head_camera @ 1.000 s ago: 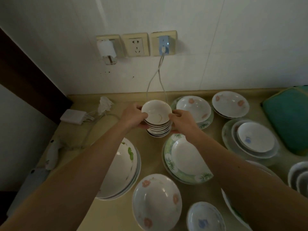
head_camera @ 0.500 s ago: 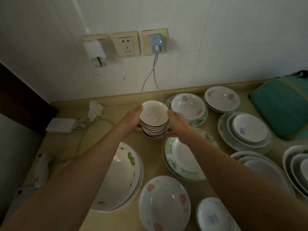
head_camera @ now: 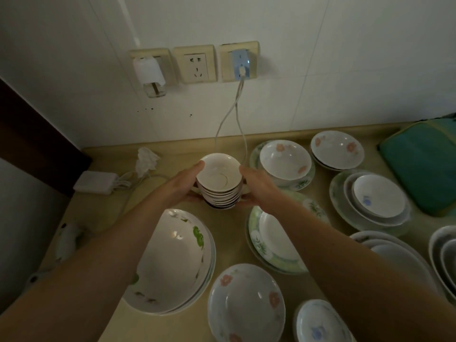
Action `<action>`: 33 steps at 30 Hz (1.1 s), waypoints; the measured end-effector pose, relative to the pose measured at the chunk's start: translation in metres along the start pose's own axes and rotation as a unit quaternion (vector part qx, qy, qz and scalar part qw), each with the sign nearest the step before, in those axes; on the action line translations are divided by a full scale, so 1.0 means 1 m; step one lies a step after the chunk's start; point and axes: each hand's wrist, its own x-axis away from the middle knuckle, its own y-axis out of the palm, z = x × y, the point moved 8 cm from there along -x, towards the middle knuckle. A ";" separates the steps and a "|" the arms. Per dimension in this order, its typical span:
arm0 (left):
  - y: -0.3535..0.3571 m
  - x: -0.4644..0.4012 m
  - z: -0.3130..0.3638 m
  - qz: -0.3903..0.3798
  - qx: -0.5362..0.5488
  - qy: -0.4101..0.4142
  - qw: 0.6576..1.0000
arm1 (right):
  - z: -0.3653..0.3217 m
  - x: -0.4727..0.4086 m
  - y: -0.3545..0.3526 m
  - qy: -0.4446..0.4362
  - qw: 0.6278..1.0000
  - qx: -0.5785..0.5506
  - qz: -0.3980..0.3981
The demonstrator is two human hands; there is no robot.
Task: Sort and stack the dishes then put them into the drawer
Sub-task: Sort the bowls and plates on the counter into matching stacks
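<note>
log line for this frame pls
phase: stacking | hands: left and right cup small-bowl stack from both sides | drawer: not in view

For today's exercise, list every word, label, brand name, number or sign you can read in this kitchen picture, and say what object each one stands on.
No readable text anywhere in this view.
Wall sockets: only pin holes, no lettering visible.
Blue charger: a small light, no legible marking.
White adapter on the counter: no print can be made out.
Stack of small bowls held between the left hand and right hand: a brown curved line, no words.
Other dishes: flower patterns only.
</note>
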 end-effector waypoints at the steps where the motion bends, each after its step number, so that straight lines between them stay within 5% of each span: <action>1: -0.006 0.001 -0.001 0.003 -0.004 -0.007 1.000 | 0.003 0.000 0.005 -0.002 1.000 -0.003 -0.006; 8: -0.019 0.014 -0.006 0.026 -0.010 -0.027 0.999 | 0.006 0.000 0.021 -0.036 0.999 0.008 -0.031; 14: -0.018 0.025 0.016 0.128 -0.091 0.012 0.988 | -0.004 0.008 0.001 -0.023 0.999 -0.008 -0.044; 20: -0.003 0.081 0.085 0.316 -0.204 0.225 0.899 | -0.033 0.009 -0.086 -0.071 0.996 -0.015 0.054; 24: 0.067 0.113 0.124 0.296 -0.205 0.393 0.846 | -0.044 0.009 -0.148 -0.110 0.988 -0.006 0.110; 28: 0.134 0.083 0.124 0.217 -0.202 0.386 0.874 | -0.056 0.008 -0.202 -0.164 0.970 0.065 0.167; 31: 0.166 0.025 0.105 0.171 -0.179 0.252 0.936 | -0.071 0.005 -0.252 -0.202 0.944 0.122 0.231; 33: 0.171 -0.002 0.092 0.182 -0.198 0.180 0.946 | -0.077 0.002 -0.279 -0.213 0.930 0.142 0.262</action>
